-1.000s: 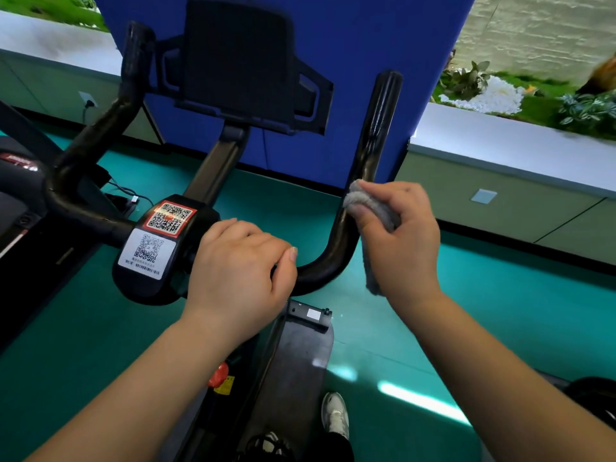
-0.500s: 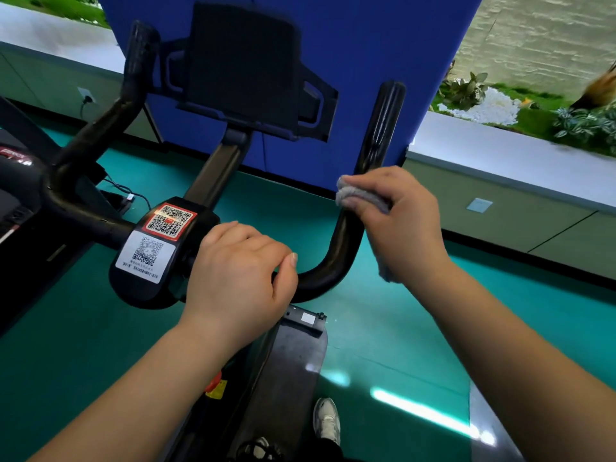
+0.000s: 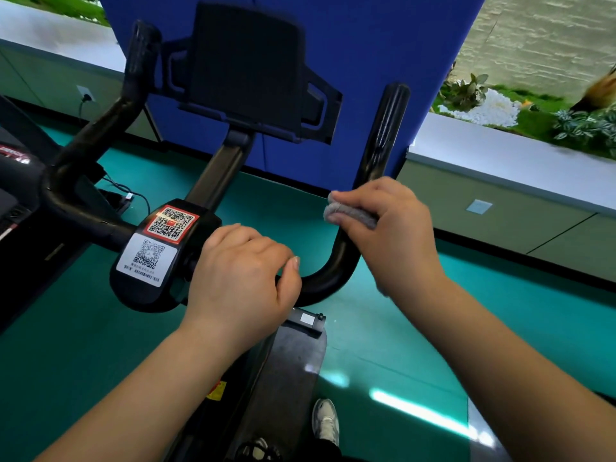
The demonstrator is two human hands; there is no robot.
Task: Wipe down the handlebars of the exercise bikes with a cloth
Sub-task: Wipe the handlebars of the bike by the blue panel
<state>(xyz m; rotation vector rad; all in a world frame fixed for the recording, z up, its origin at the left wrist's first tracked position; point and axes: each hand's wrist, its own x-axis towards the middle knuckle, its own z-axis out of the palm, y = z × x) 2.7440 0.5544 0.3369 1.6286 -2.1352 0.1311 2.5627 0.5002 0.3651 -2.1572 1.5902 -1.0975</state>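
Grey cloth [image 3: 353,215] wrapped around the right-hand upright of the black handlebars [image 3: 383,135], just above its bend, clenched there by the right hand [image 3: 390,235]. Left hand [image 3: 243,271] closed over the horizontal bar of those handlebars, just right of the QR-code stickers [image 3: 160,241]. Tablet holder [image 3: 246,71] above and behind that bar, between the two uprights.

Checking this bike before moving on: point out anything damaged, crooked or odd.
Nothing stands out. The handlebar looks intact, the QR stickers lie flat, and the right hand holds the cloth against the bar.
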